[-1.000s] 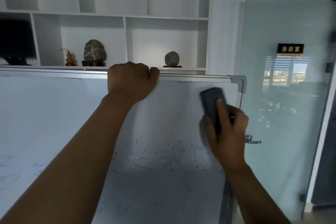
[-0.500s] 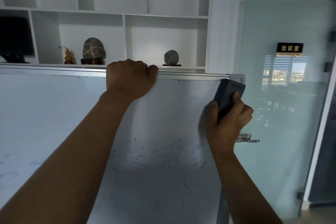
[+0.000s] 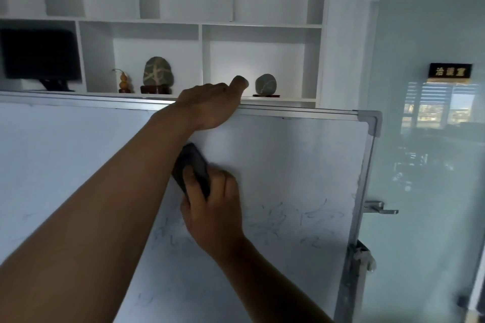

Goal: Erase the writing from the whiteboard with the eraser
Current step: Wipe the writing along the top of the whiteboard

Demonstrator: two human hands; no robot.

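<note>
The whiteboard (image 3: 288, 160) stands upright, its aluminium frame running across the view. The left hand (image 3: 210, 105) sits at 12 o'clock, hooked over the board's top edge, fingers curled behind the frame and thumb raised. The right hand (image 3: 212, 212) is at centre, gripping the dark eraser (image 3: 191, 165) with thumb laid along its back and fingers wrapped round its far side; the eraser lies flat against the board surface, tilted, just under the left forearm. Faint blue writing (image 3: 283, 223) remains at 4 o'clock from the eraser, smeared and illegible. Behind the board at 12 o'clock, a white shelving unit (image 3: 202, 23) holds two mounted stones, a small gourd and a dark monitor.
</note>
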